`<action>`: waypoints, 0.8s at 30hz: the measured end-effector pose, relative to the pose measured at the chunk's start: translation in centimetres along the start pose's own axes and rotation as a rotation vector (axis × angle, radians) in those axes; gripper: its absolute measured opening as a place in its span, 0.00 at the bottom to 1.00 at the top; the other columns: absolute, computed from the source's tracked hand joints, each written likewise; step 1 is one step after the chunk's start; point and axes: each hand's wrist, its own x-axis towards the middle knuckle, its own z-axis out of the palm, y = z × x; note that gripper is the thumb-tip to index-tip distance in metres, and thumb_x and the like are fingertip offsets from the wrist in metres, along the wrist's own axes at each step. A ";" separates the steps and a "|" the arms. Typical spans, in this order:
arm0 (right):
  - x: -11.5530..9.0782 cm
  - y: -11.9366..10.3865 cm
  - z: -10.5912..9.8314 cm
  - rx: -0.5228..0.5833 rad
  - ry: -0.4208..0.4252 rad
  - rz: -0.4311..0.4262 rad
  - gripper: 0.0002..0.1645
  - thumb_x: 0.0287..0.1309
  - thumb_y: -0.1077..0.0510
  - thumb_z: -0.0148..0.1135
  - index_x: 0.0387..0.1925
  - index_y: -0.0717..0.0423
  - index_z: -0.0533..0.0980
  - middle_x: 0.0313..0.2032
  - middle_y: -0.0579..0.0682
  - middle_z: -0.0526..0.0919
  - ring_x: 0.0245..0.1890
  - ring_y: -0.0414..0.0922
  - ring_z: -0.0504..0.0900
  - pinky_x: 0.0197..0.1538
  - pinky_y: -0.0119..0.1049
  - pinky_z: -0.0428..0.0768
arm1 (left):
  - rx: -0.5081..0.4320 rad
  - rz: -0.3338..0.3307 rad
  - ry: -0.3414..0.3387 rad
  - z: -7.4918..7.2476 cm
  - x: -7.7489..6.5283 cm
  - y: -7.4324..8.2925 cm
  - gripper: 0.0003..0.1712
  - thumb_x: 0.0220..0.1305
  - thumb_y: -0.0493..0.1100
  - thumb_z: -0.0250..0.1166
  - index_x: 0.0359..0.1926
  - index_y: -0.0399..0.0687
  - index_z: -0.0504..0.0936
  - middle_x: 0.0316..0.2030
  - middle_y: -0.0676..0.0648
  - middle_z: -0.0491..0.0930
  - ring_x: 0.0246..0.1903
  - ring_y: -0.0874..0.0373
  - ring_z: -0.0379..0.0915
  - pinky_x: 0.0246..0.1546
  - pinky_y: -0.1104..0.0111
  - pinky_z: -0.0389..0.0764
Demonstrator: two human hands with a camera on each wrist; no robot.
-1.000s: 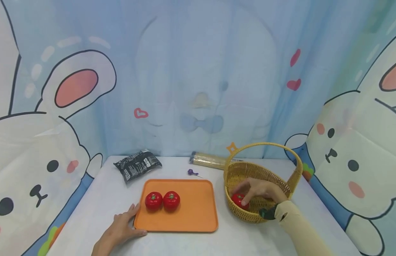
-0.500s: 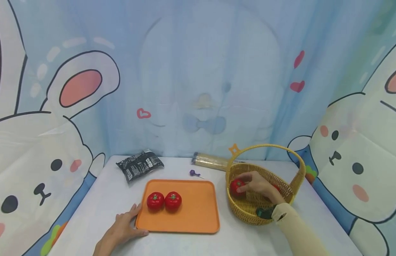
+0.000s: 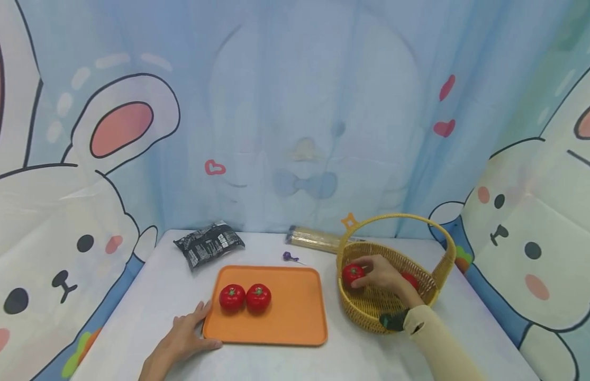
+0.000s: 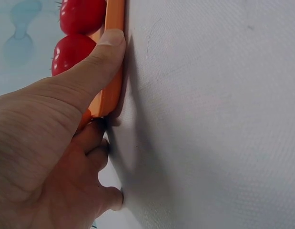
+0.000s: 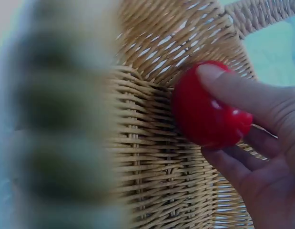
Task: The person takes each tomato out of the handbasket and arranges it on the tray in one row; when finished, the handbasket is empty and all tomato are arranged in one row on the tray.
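My right hand (image 3: pixel 378 275) is inside the yellow woven basket (image 3: pixel 366 320), thumb and fingers around a red tomato (image 3: pixel 353 273) near its left wall. The right wrist view shows the thumb on one side of this tomato (image 5: pixel 199 112) and fingers on the other. A second tomato (image 3: pixel 410 280) in the basket is partly hidden behind that wrist. My left hand (image 3: pixel 182 337) grips the near left corner of an orange tray (image 3: pixel 297 307), its thumb (image 4: pixel 106 52) along the front wall. On the tray, two tomatoes (image 3: pixel 232 297) sit side by side at the left.
A black packet (image 3: pixel 210 245) lies at the back left of the white table. Behind the tray is a small purple-headed item (image 3: pixel 289 256) with a thin stick. A long golden packet (image 3: pixel 314 239) lies behind the basket, whose tall handle (image 3: pixel 395 216) arches overhead.
My right hand has shifted up and back inside the basket with the tomato, then nearly stopped. The second basket tomato has come into sight. My left hand stays at the tray corner.
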 end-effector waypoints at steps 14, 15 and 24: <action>-4.8 -4.0 -1.4 0.087 0.097 -0.121 0.43 0.55 0.54 0.85 0.68 0.66 0.78 0.61 0.64 0.85 0.61 0.62 0.85 0.55 0.44 0.91 | -0.012 0.008 -0.005 0.0 -0.2 0.4 0.65 0.48 0.59 0.87 0.81 0.42 0.66 0.80 0.29 0.58 0.78 0.23 0.53 0.74 0.24 0.41; -5.3 -4.4 -1.5 0.098 0.086 -0.141 0.43 0.55 0.53 0.85 0.68 0.66 0.78 0.61 0.64 0.86 0.61 0.63 0.85 0.54 0.42 0.91 | -0.010 0.006 -0.005 0.0 -0.2 0.3 0.65 0.48 0.60 0.87 0.82 0.42 0.66 0.80 0.29 0.58 0.78 0.23 0.53 0.74 0.24 0.42; -8.5 -7.9 0.2 0.191 -0.004 -0.215 0.39 0.56 0.57 0.84 0.67 0.65 0.79 0.61 0.62 0.86 0.63 0.65 0.83 0.57 0.42 0.90 | -0.003 0.010 0.002 -0.1 -0.3 0.3 0.65 0.49 0.60 0.87 0.81 0.43 0.66 0.80 0.29 0.58 0.78 0.20 0.50 0.71 0.21 0.44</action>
